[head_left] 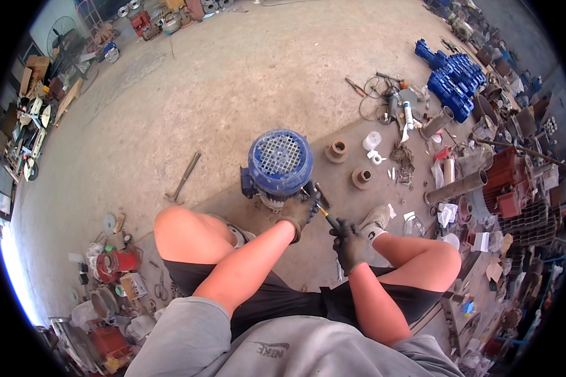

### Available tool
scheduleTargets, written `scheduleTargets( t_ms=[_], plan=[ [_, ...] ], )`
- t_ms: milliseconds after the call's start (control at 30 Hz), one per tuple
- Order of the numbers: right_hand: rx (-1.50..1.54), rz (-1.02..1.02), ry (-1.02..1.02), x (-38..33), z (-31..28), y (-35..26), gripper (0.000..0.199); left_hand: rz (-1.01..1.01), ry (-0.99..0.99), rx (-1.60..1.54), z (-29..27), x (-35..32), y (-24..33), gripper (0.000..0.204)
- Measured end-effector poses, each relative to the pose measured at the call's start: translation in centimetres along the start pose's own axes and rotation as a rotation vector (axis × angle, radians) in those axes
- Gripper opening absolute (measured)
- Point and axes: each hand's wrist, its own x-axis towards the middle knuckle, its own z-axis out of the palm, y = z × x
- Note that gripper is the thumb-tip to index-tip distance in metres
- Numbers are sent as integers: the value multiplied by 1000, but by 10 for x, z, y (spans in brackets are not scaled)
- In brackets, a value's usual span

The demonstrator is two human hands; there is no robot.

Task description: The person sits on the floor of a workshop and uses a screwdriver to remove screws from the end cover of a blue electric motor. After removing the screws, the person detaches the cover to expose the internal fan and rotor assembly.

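Observation:
A blue electric motor [277, 164] stands upright in front of me, its round grille cover facing up. My right hand [348, 244], in a dark glove, is closed around the handle of a screwdriver [326, 215] with a yellow-and-black grip. The shaft points up and left to the motor's lower right edge. Also gloved, my left hand [300, 212] is against that edge beside the screwdriver's tip. Its fingers are curled, and what they grip is hidden. A short dark bar [322, 196] lies just right of my left hand.
A hammer [183, 179] lies left of the motor. Two rusty flanged metal pieces [337, 151] stand to its right, near a white plastic cup [371, 140]. Farther right are a blue casting [451, 78], pipes [456, 187] and piled parts. A red machine part [113, 264] sits at lower left.

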Motion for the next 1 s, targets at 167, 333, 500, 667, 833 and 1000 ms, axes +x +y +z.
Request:
scheduleTargets(
  t_ms=[167,333,500,667,833,1000],
  plan=[
    [43,15,123,-21,32,-20,33,11,-1,-8,-6,-5,7,29],
    [-18,17,74,-10,12,-3,34,50,22,39,-6,-8,9,30],
    [-129,-105,150,-23,34,0,30,-20,42,61,-7,0,1,35],
    [-107,-13,95,-22,22,8,30,60,69,196,-12,13,-6,39],
    [-296,-100,47,-25,34,3,31,73,44,121,-10,11,-10,52],
    [-306,7,-41,-15,31,-2,38,14,6,142,-12,-3,5,48]
  ],
)
